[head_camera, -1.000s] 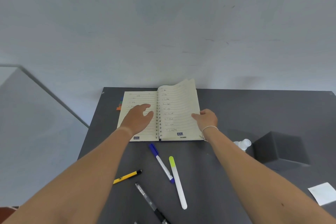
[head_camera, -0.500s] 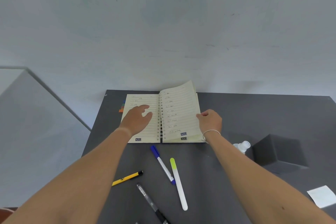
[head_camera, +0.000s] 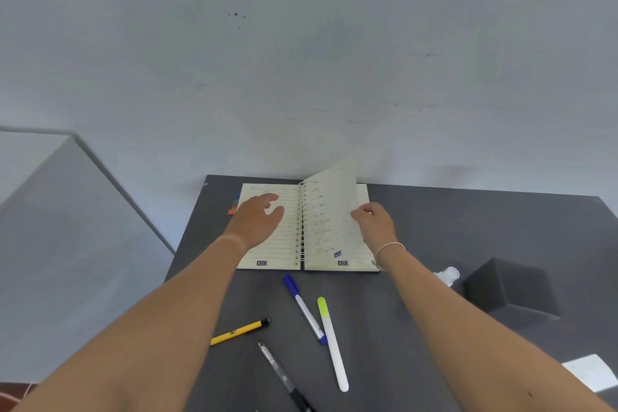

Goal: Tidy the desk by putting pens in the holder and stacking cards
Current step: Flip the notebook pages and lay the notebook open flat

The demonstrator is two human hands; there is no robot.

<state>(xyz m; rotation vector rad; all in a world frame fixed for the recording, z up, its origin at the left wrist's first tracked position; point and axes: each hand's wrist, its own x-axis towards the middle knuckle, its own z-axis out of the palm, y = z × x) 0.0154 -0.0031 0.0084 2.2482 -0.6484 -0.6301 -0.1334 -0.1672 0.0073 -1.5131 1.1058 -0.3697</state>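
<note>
An open spiral notebook (head_camera: pixel 274 251) lies at the far side of the dark desk (head_camera: pixel 434 217). My left hand (head_camera: pixel 255 222) hovers over its left page, fingers apart. My right hand (head_camera: pixel 376 222) pinches the edge of a right-hand page (head_camera: pixel 329 211) and holds it lifted, nearly upright. Nearer to me lie a blue-capped pen (head_camera: pixel 304 308), a white pen with a yellow-green tip (head_camera: pixel 332 343), a yellow pen (head_camera: pixel 239 331) and a dark clear pen (head_camera: pixel 282 375). A white card (head_camera: pixel 592 373) shows at the right edge.
A dark grey block (head_camera: pixel 511 291) stands at the right, with a small clear bottle (head_camera: pixel 446 276) beside it. Coloured tabs (head_camera: pixel 233 207) stick out left of the notebook. The wall is just behind the desk, whose left edge runs near my left forearm.
My right hand has lifted the right page higher and swung it toward the spine. My left hand has risen slightly off the left page. The pens have not moved.
</note>
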